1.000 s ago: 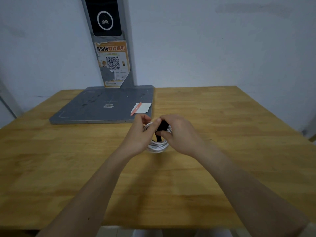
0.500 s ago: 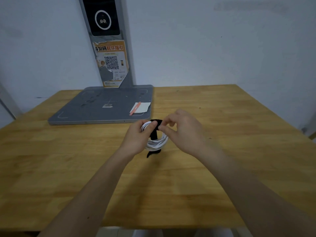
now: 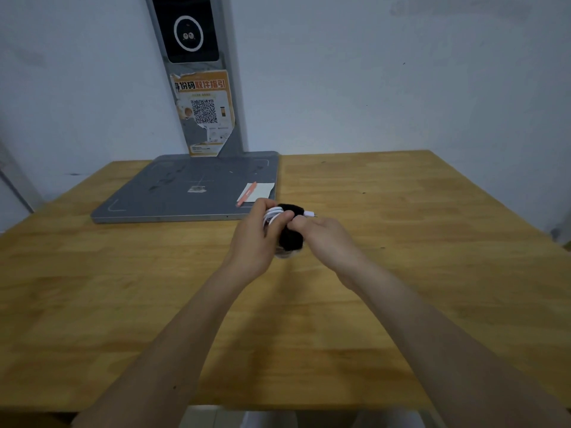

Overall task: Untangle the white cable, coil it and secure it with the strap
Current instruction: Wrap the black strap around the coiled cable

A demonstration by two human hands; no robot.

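Both hands are up over the middle of the wooden table (image 3: 401, 273), working on the same little bundle. The left hand (image 3: 256, 242) has its fingers and thumb curled round the coiled white cable (image 3: 272, 215) — you can see a few white loops poking out by the thumb. The right hand (image 3: 327, 239) is pinching the black strap (image 3: 290, 239), which sits across the coil between the two hands and covers most of it. One end of the cable sticks out the far side, a small white plug (image 3: 310, 214) pointing right, just above the right hand's knuckles. The bundle looks held up off the table, though the lower edge is blurry so hard to say for sure.

Behind the hands there's a flat grey base plate (image 3: 185, 196) with a white slip of paper (image 3: 261, 190) on its near right corner, and a grey post (image 3: 213, 88) rising from it with an orange QR sticker (image 3: 204, 112) — all against a plain white wall.
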